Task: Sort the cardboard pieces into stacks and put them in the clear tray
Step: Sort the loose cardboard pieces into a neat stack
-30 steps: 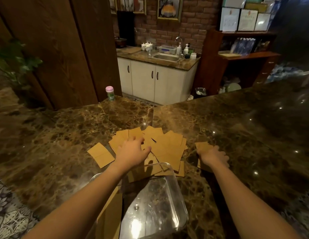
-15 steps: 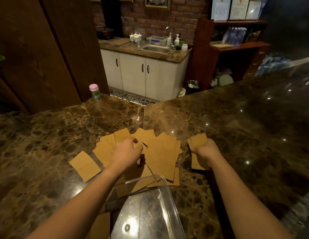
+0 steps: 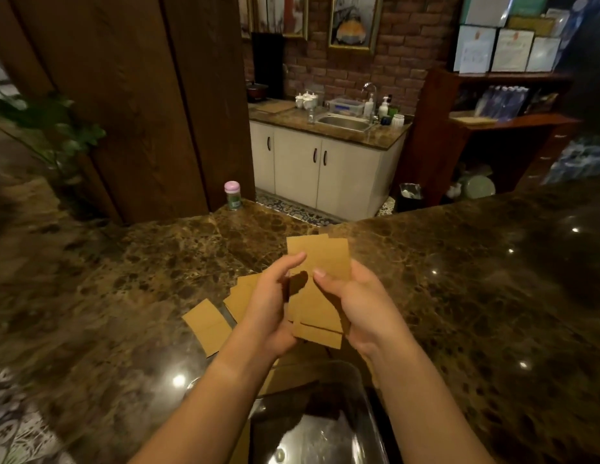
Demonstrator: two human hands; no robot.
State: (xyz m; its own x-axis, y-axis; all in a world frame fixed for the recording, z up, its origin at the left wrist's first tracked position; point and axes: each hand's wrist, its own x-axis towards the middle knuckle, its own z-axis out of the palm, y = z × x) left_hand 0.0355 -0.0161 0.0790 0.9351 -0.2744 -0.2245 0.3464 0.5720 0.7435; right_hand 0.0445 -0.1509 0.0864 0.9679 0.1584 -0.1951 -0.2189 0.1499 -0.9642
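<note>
Head view: both hands are raised over the near part of the marble counter [image 3: 459, 296], holding a small bundle of cardboard pieces [image 3: 320, 289] between them. The left hand [image 3: 270, 306] is curled round the bundle's left edge, thumb tip pressed on the top face. The right hand [image 3: 358, 303] is closed on the right edge, thumb across the face and fingers hidden behind. The pieces are not squared: one stands higher at the far end, another juts out toward the camera with a fold line showing.

More loose pieces [image 3: 240, 293] lie overlapped on the counter just left of the hands, with a single creased piece [image 3: 208, 324] beside them, nearer the counter's left edge. The clear tray [image 3: 367, 396] sits at the near edge below the wrists; cardboard shows under or behind its far wall, but I cannot tell whether any lies inside.

These pieces look thin, light and fairly stiff, with smooth faces that will likely slide over one another. A pinch on the faces alone would let the middle ones fan out, so the better hold is on the two long edges, palms facing, tapping a short edge on the counter to align them. The creases may let pieces flex or spring open, so light pressure on top should help when lowering a stack into the tray.
</note>
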